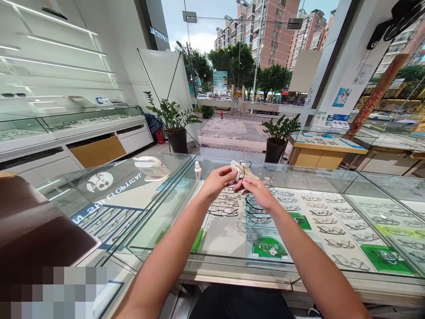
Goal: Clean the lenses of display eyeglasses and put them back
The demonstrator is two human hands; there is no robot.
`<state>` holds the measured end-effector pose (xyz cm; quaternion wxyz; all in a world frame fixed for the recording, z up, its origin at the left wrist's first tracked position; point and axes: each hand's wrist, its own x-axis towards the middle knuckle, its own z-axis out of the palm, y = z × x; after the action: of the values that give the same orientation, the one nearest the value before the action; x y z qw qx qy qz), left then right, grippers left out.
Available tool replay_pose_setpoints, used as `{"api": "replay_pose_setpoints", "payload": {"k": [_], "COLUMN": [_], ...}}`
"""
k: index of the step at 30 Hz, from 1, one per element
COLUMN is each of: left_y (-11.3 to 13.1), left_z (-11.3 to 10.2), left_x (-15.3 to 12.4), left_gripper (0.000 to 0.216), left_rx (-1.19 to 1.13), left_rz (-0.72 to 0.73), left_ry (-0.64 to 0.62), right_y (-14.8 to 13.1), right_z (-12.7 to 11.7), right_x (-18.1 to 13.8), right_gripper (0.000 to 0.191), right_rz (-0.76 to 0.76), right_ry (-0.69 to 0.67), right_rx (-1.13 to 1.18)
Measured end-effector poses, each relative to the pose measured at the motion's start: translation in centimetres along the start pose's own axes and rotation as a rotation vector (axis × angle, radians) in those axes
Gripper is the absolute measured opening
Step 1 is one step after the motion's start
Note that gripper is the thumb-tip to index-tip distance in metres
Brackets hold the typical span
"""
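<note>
Both my hands meet above the far part of the glass display counter [212, 257]. Between them is a pair of eyeglasses [245, 165] with thin dark frames, together with a pale cloth [249, 176]. My left hand [219, 180] pinches the cloth and the glasses from the left, its fingertips at the cloth's edge. My right hand [257, 189] has its fingers closed on the glasses from the right, just under the cloth. Part of the frame is hidden by fingers and cloth. A small white spray bottle [198, 171] stands on the counter left of my left hand.
Rows of eyeglasses [332, 230] lie inside the counter beneath the glass. A white device [151, 168] sits on the counter to the left. A brown panel [36, 226] juts in at near left. Potted plants [175, 122] stand beyond the counter, before the glass doors.
</note>
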<state>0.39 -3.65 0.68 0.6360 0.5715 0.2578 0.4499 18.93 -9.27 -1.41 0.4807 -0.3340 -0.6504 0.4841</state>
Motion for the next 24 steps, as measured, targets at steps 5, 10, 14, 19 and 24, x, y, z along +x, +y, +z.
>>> {"api": "replay_pose_setpoints", "payload": {"k": [5, 10, 14, 19, 24], "left_y": [-0.9, -1.3, -1.3, -1.1, -0.9], "left_z": [1.1, 1.8, 1.8, 1.8, 1.6], "left_x": [0.1, 0.4, 0.6, 0.4, 0.1], "left_gripper": [0.047, 0.050, 0.050, 0.045, 0.044], "left_rx": [-0.230, -0.305, -0.304, -0.207, -0.202], "left_rz": [-0.004, 0.130, 0.186, 0.178, 0.120], "left_ry": [-0.054, 0.074, 0.157, 0.170, 0.041], "right_y": [0.1, 0.1, 0.2, 0.2, -0.1], "right_z": [-0.2, -0.3, -0.4, -0.4, -0.5], "right_x": [0.0, 0.0, 0.1, 0.1, -0.1], "right_gripper": [0.039, 0.037, 0.038, 0.041, 0.043], "right_rz": [-0.061, -0.106, -0.101, -0.113, -0.118], "right_ry": [-0.022, 0.013, 0.052, 0.022, -0.037], "right_rx": [-0.005, -0.012, -0.022, -0.048, -0.105]}}
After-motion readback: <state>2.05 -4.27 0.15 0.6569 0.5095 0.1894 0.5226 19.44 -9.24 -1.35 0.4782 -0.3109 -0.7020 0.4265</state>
